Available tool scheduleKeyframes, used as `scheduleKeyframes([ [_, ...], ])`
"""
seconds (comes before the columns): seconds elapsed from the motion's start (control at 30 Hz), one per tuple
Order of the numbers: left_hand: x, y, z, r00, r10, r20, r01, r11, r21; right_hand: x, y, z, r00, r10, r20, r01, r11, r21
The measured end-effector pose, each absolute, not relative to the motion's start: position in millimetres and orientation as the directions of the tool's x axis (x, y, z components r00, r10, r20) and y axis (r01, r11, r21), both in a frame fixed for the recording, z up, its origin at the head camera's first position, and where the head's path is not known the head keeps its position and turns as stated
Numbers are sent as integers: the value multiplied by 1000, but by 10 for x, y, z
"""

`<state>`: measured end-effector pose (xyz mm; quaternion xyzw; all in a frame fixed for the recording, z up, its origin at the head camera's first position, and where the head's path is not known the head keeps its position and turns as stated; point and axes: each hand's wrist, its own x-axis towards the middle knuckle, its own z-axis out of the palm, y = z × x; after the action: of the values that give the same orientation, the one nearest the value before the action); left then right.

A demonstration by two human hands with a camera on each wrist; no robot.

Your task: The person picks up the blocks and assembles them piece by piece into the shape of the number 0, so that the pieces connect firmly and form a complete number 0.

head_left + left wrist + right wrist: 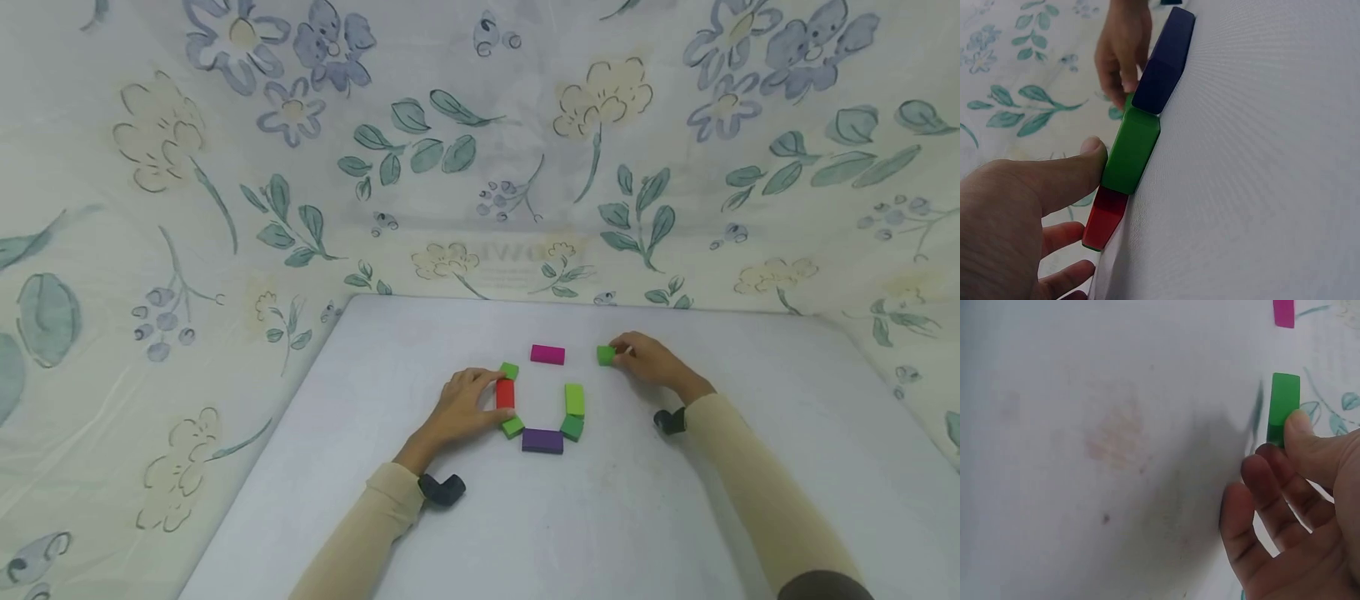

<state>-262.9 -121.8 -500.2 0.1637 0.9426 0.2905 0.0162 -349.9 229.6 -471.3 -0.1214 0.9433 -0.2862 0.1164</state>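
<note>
My left hand (pixel 468 406) rests on the left side of a loop of coloured blocks. Its index fingertip is at a small green block (pixel 510 370), and its thumb lies over the lower end of the red block (pixel 506 393), beside another green block (pixel 513 427). In the left wrist view, the thumb touches that green block (pixel 1132 150) and the other fingers reach along the red one. To the right, my right hand (pixel 651 360) pinches a green block (pixel 605 356) between thumb and fingertips; the right wrist view shows this block (pixel 1284 400) projecting past the thumb.
A magenta block (pixel 547 355) lies at the far side of the loop. A purple block (pixel 542 441) forms its near side, with a dark green block (pixel 572 428) and a lime block (pixel 574 400) on the right. Floral cloth (pixel 480 167) hangs behind the white table (pixel 600 517).
</note>
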Motion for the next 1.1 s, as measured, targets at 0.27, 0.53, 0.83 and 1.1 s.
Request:
scheduleKeyframes([
  [0.27,-2636,-1207,-4996,-947,318,54,293,777,557,-3378,2278,-4690,-933,-350,-86,-235,771,-592],
  [0.53,-2629,-1230,-4992,-946,318,61,296,773,561,-3272,2049,-4599,-894,-448,-29,-338,715,-612],
  [0.83,-2622,-1235,-4984,-944,323,63,301,769,564,-3223,1843,-4652,-885,-457,-91,-312,726,-613],
  [1.1,-2610,-1237,-4972,-942,329,66,309,771,557,-3257,1786,-4722,-877,-472,-90,-335,735,-589],
])
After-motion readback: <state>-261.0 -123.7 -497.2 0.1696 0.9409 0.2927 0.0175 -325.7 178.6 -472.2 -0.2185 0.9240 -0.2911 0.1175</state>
